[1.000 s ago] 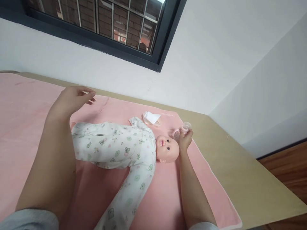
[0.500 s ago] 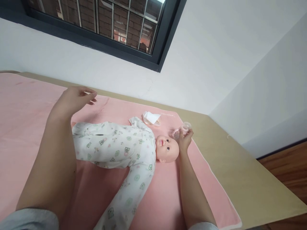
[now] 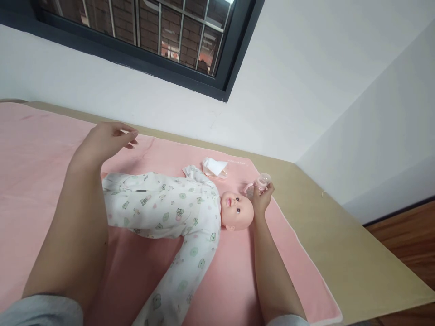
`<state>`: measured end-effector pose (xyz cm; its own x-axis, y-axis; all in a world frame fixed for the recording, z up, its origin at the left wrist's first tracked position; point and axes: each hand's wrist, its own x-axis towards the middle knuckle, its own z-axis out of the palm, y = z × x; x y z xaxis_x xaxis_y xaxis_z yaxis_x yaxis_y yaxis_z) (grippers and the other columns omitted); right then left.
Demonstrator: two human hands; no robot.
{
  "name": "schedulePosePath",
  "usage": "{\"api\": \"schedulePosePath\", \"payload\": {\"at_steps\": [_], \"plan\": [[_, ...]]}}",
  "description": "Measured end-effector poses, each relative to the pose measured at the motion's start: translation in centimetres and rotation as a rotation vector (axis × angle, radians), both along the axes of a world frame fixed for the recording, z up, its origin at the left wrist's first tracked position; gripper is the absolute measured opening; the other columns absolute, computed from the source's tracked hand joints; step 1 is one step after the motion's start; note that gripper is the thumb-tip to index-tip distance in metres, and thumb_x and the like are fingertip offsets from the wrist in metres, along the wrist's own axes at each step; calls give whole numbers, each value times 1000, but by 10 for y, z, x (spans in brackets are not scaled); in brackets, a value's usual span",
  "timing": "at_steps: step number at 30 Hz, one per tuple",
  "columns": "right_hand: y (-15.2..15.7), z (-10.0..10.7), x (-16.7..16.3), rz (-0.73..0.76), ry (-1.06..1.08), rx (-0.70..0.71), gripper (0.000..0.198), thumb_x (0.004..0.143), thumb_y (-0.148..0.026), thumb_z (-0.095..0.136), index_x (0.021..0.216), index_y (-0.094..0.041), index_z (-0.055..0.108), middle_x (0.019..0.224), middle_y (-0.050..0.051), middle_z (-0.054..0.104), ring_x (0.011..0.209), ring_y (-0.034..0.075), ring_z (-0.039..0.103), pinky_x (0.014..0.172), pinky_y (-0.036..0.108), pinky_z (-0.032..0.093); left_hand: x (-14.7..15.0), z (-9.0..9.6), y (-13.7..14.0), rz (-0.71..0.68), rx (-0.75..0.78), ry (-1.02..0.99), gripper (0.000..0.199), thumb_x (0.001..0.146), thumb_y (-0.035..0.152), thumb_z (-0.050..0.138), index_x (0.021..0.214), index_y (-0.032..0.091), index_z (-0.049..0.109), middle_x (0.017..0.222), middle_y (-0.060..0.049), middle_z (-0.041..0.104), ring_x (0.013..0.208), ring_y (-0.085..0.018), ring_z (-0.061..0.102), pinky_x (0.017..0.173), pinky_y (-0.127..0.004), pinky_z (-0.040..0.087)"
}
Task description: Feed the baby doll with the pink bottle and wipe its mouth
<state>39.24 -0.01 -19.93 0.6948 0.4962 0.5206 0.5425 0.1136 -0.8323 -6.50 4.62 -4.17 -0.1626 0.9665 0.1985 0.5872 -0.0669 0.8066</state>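
Observation:
A baby doll (image 3: 237, 212) in a white printed sleepsuit (image 3: 170, 203) lies on its back on a pink mat (image 3: 231, 280), its head toward the right. Just past the head, my right hand (image 3: 263, 198) has its fingers closed around a baby bottle (image 3: 262, 180) with pink handles and a clear cap. The bottle is tilted low over the mat's edge. My left hand (image 3: 113, 138) hovers above the mat beyond the doll's legs, fingers loosely curled and apart, holding nothing. My left forearm hides the doll's feet.
A clear packet with white paper (image 3: 215, 167) lies by the doll's far sleeve. The mat covers a beige tabletop (image 3: 326, 244) that meets a white wall (image 3: 265, 108). A dark-framed window (image 3: 217, 86) is above, and brown wooden boards (image 3: 408, 231) show at the right.

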Motion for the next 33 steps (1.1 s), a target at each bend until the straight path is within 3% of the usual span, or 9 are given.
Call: {"api": "schedulePosePath", "payload": {"at_steps": [24, 33], "plan": [[2, -2, 6, 31, 9, 13, 68, 65, -48, 68, 122, -20, 45, 121, 10, 56, 106, 23, 56, 94, 42, 43, 2, -3, 2, -20, -9, 41, 26, 79, 45, 63, 95, 24, 68, 87, -2, 73, 83, -23, 70, 93, -45, 48], [-1, 2, 3, -16, 1, -51, 68, 67, -46, 66, 125, -17, 46, 123, 13, 57, 107, 25, 57, 94, 39, 43, 4, -1, 2, -24, -32, 46, 24, 80, 44, 63, 94, 25, 67, 86, -1, 73, 83, -22, 70, 92, -42, 47]]}}
